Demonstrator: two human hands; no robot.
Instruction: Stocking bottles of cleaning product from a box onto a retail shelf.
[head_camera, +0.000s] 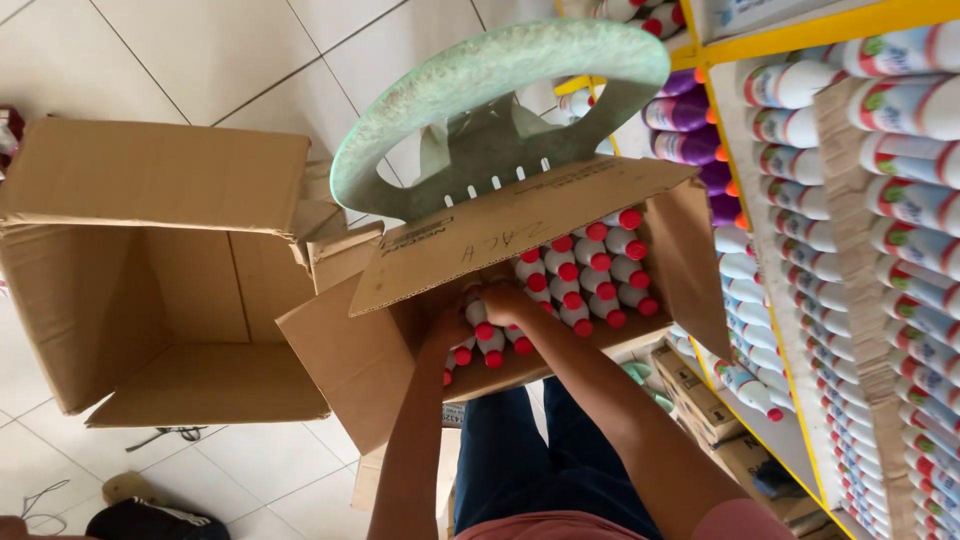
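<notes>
Head view: both hands are down inside an open cardboard box (370, 360) that rests on a green plastic chair (480, 110). The left hand (447, 330) is curled among the white bottles with red caps (585, 280) at the near corner of the box; whether its fingers are clamped on one cannot be told, since the bottles hide them. The right hand (507, 303), just beside the left and touching the same cluster, has its fingers closed over the tops of a few bottles. The rest of the bottles stand packed in rows just beyond the right hand, under a raised box flap. Well to the left of the left hand an empty cardboard box (150, 270) lies on its side on the tiled floor (250, 50). To the right of the right hand a shelf (790, 350) with yellow edges carries rows of white bottles, some with purple bodies further up. Small cartons (700, 395) sit below the right forearm.
</notes>
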